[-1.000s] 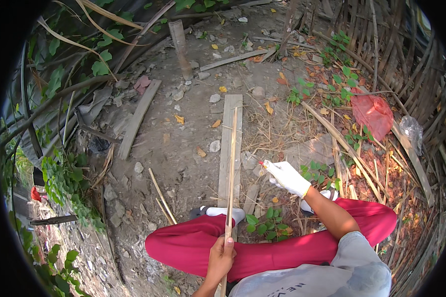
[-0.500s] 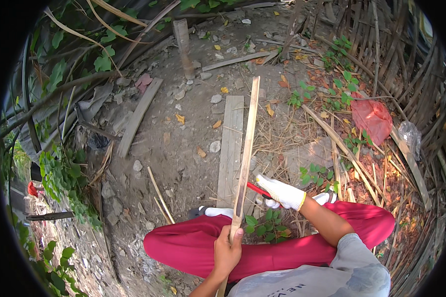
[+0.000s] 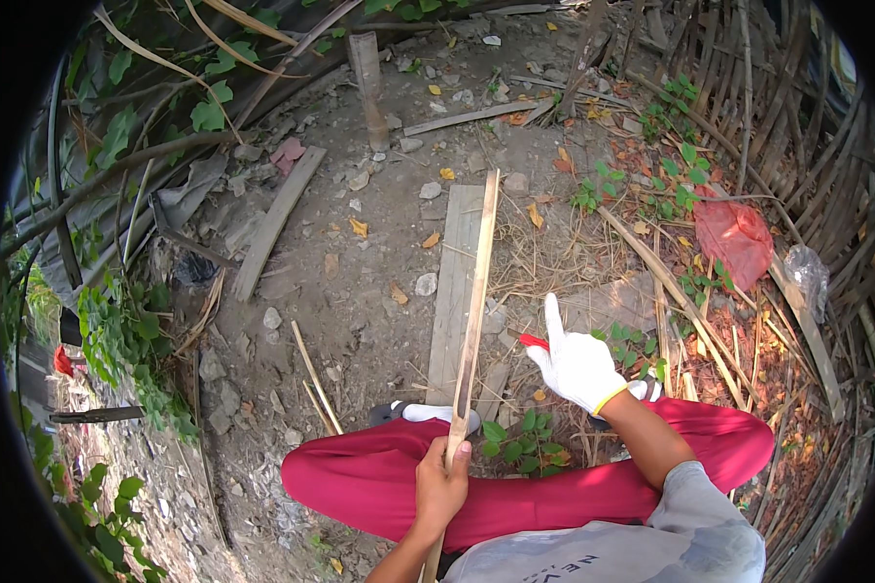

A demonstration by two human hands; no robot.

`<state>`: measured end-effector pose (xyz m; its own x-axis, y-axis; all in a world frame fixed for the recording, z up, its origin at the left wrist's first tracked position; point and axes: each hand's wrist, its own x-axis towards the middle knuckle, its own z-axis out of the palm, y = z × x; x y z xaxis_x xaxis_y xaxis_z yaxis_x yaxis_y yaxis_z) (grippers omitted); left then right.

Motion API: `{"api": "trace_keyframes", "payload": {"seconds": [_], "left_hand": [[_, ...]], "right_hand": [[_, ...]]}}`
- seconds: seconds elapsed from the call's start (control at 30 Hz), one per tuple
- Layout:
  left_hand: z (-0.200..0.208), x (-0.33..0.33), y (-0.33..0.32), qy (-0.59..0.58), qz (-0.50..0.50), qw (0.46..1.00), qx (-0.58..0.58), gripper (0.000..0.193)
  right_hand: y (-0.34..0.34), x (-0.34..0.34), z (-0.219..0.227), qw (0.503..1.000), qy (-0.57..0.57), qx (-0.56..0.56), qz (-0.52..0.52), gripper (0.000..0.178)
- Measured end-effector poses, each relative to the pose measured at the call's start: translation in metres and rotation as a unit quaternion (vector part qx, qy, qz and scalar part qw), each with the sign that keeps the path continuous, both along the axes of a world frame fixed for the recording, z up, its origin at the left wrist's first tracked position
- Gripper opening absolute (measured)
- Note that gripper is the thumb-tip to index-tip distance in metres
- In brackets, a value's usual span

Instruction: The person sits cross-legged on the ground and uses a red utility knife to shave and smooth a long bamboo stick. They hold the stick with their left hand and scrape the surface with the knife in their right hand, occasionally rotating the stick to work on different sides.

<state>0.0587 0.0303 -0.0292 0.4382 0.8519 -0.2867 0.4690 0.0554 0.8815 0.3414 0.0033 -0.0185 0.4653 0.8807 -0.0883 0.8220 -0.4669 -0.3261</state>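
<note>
A long pale split bamboo strip (image 3: pixel 481 277) rises from my lap and points away from me, with a dark hollow patch near its lower part. My bare left hand (image 3: pixel 441 494) is closed around its lower end, the thumb lying along it. To the right of the strip is my right hand (image 3: pixel 583 372) in a white knit glove, its index finger stretched out forward. Its other fingers are closed on a red-handled tool (image 3: pixel 534 340), which looks like a knife. The tool's tip points left toward the strip and stands apart from it; most of the handle is hidden in the glove.
A flat grey board (image 3: pixel 452 262) lies on the dirt beneath the strip. Another plank (image 3: pixel 277 223) lies at left, and a short post (image 3: pixel 367 92) stands farther off. Sticks, a red plastic bag (image 3: pixel 732 233) and a stacked-stick fence (image 3: pixel 797 126) are at right. My crossed legs (image 3: pixel 379 476) are close by.
My right hand has moved away from the strip to the right and slightly forward with the red-handled tool, and its index finger has straightened. The strip's far end has shifted slightly left and nearer.
</note>
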Motion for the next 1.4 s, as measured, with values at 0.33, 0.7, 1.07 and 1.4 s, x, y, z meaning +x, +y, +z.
{"api": "trace_keyframes", "payload": {"seconds": [0.33,0.7,1.07,1.4], "left_hand": [[-0.006,-0.006,0.004,0.033,-0.001,0.999,0.001,0.029],[-0.007,0.008,0.010,-0.008,-0.006,0.999,-0.042,0.029],[-0.019,0.021,0.024,0.063,-0.047,0.997,-0.013,0.036],[-0.016,0.019,0.020,0.079,-0.030,0.994,-0.066,0.035]], "right_hand": [[-0.010,0.017,-0.032,0.998,-0.060,-0.021,-0.026,0.048],[-0.005,-0.029,0.008,0.971,0.170,0.109,0.124,0.046],[-0.001,-0.035,-0.024,0.975,0.078,0.100,0.183,0.034],[0.008,-0.042,-0.045,0.982,0.082,0.084,0.146,0.040]]}}
